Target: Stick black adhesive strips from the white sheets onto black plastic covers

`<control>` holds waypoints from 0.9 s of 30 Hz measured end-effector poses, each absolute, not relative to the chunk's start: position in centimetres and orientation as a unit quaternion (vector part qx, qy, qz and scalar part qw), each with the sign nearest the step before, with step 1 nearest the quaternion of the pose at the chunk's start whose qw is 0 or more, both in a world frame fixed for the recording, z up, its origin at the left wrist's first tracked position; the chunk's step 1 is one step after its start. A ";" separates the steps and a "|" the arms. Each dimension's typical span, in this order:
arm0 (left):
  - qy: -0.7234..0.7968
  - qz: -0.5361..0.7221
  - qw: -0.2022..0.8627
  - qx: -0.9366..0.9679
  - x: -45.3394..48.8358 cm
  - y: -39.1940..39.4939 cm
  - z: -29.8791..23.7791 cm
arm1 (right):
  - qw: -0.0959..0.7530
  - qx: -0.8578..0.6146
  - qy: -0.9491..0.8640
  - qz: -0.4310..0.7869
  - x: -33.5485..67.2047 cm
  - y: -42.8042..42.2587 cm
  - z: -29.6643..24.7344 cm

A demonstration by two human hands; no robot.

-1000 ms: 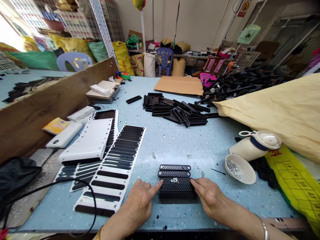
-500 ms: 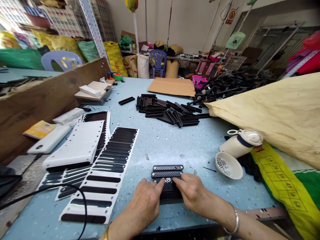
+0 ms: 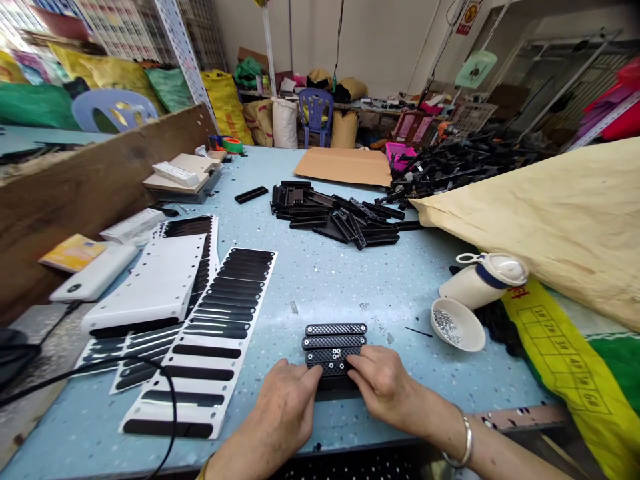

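Clearly, the two hands work at the near edge of a speckled blue table (image 3: 310,280), set apart from each other with a short row of black strips (image 3: 330,342) between them. The strips lie side by side, running left to right, at the near middle of the table. The left hand (image 3: 287,407) has its bent fingers at the left end of the nearer strips, and the right hand (image 3: 383,387) has its thumb and forefinger at their right end. Whether either hand is pinching anything cannot be told, since the fingers hide what is under them. A few small silver rings (image 3: 336,353) sit on the middle strips.

To the right, a white bowl (image 3: 473,330) holds a mound of silver bits (image 3: 447,325), just in front of a cream cup (image 3: 457,287) with a lid. A yellow bag (image 3: 550,360) lies farther right. To the left, a white sheet (image 3: 227,350) with rows of black stickers slants toward the near edge, and a black cable (image 3: 173,400) curves over its near left part. On the far side lies a jumbled heap of black bars (image 3: 340,217), with a flat piece of cardboard (image 3: 345,167) beyond it.
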State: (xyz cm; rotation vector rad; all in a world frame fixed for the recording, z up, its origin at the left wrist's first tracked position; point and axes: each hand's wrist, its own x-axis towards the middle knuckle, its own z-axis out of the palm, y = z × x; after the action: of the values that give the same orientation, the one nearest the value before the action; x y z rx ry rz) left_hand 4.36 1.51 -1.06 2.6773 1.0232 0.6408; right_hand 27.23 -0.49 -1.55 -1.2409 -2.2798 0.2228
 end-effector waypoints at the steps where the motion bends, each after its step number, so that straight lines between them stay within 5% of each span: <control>1: 0.344 0.224 0.096 0.907 4.3 1.5 -1.2 | 0.264 -0.460 -0.845 0.077 27.3 -0.7 -1.4; 11: 0.322 0.135 0.065 0.935 4.7 1.2 -2.3 | 0.055 -0.421 -0.904 0.053 27.5 -2.2 0.5; 27: 0.308 0.160 0.070 0.935 3.4 1.5 -3.5 | 0.204 -0.493 -0.845 0.040 31.8 -4.8 -3.5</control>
State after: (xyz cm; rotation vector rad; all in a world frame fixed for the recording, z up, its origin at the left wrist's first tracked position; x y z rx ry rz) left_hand 3.45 1.55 -3.47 2.8132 0.9266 0.4812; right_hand 31.83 -4.76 -3.51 -1.3758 -2.3562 0.1128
